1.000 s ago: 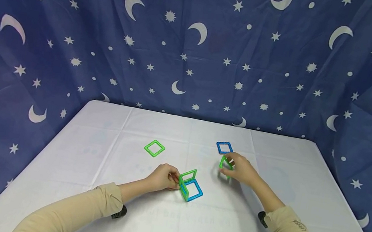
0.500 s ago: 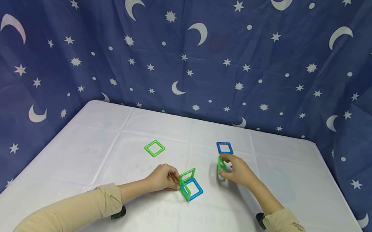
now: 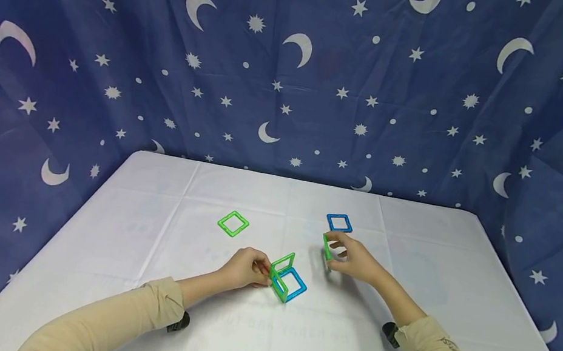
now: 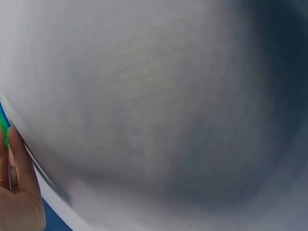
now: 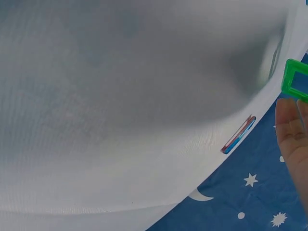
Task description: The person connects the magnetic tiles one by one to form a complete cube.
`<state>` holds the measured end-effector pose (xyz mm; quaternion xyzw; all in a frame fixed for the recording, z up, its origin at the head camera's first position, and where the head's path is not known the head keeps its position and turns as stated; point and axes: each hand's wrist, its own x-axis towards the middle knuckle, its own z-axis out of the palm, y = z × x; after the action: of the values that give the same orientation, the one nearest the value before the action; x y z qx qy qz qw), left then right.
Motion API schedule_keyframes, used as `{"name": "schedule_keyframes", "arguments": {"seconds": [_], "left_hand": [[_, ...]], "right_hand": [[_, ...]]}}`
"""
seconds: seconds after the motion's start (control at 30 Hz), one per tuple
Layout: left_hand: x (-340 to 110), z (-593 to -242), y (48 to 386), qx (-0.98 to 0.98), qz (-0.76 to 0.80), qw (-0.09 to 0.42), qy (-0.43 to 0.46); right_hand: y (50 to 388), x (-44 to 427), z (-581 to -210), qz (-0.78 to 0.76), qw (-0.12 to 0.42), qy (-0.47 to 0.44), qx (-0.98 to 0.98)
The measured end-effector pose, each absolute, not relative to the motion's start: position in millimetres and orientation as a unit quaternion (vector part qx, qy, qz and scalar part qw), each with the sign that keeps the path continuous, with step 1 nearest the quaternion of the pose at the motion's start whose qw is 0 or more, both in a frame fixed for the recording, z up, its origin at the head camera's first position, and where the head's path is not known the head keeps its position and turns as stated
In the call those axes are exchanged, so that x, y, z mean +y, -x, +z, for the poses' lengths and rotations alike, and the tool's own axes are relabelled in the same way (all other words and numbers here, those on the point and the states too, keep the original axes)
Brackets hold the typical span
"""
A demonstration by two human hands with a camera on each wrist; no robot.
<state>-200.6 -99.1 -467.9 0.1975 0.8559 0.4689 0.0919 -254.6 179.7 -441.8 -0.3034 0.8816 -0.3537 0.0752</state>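
In the head view a blue square frame lies flat on the table, with two green square frames standing upright along its edges. My left hand pinches the near-left green frame at its outer side. To the right, my right hand holds another green frame upright by its edges between thumb and fingers. That green frame also shows at the right wrist view's edge, above the fingers. The left wrist view catches part of my left hand touching green and blue edges.
A loose green square frame lies flat at the back left. Behind my right hand a second blue square frame lies flat. The white-covered table ends at a dark blue curtain with moons and stars.
My right hand has moved left with its green frame, which has turned more edge-on. The standing green frames have shifted slightly, while my left hand has stayed nearly still.
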Motion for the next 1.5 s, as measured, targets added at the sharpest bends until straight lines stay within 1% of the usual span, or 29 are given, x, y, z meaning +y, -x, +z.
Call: {"name": "schedule_keyframes", "arguments": {"seconds": [0.17,0.57,0.87,1.13,1.5], "left_hand": [[-100.1,-469.1,200.7,0.86,0.464,0.084,-0.194],[-100.2,-471.5,200.9,0.851,0.488,0.086,-0.175],[-100.1,-472.1,199.6,0.85,0.498,0.087,-0.15],[-99.3,-471.2,199.1,0.849,0.504,0.084,-0.138],[-99.8,-473.6,200.5,0.847,0.507,0.078,-0.142]], "right_hand": [[252.7,175.5,-440.3,-0.368,0.09,0.315,0.871],[251.6,168.3,-440.9,-0.378,0.114,0.332,0.857],[248.3,160.6,-443.0,-0.39,0.152,0.373,0.828],[247.1,153.7,-441.0,-0.391,0.174,0.384,0.818],[247.1,148.4,-444.8,-0.397,0.196,0.396,0.805]]}}
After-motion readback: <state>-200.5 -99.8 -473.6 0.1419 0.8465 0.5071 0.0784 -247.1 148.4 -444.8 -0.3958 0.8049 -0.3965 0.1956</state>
